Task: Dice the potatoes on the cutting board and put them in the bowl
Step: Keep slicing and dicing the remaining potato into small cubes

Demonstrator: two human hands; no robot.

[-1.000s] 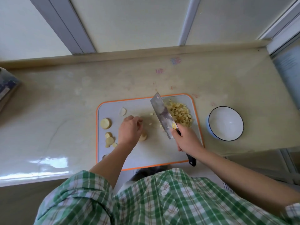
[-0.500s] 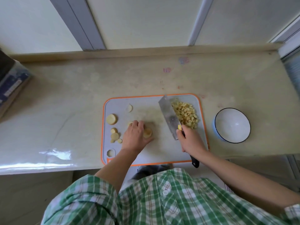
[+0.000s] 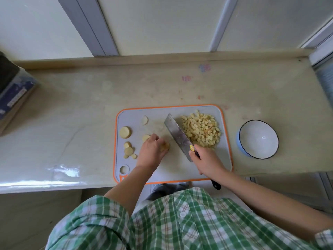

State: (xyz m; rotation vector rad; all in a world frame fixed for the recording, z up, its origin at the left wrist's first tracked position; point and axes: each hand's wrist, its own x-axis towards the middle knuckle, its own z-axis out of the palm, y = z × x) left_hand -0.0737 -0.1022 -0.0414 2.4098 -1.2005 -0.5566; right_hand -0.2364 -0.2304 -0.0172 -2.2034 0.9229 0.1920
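Two hands are at work over the orange-rimmed cutting board (image 3: 180,170). Your left hand (image 3: 150,154) sits near the board's middle, fingers curled down over a small potato piece (image 3: 165,146), pinning it against the board. Your right hand (image 3: 207,163) is wrapped round the black handle of a cleaver (image 3: 178,136), gripping close up by the heel of the blade; the handle's end pokes out past the board's near edge.

The blade slants away from you to the left, its flat face tilted up toward the camera. It lies between the held piece and a heap of diced potato (image 3: 201,130) that fills the board's far right corner. You cannot tell whether the steel touches the heap.

Several round potato slices (image 3: 125,132) lie on the left part of the board: a thick one by the left rim, a thin one toward the far edge, and a cluster of smaller ones just left of your left hand.

To the right of the board, apart from it, a white bowl (image 3: 258,139) with a dark rim stands upright on the pale countertop (image 3: 81,109). A box (image 3: 14,98) sits at the counter's far left, and your green checked shirt (image 3: 180,222) fills the bottom of the view.
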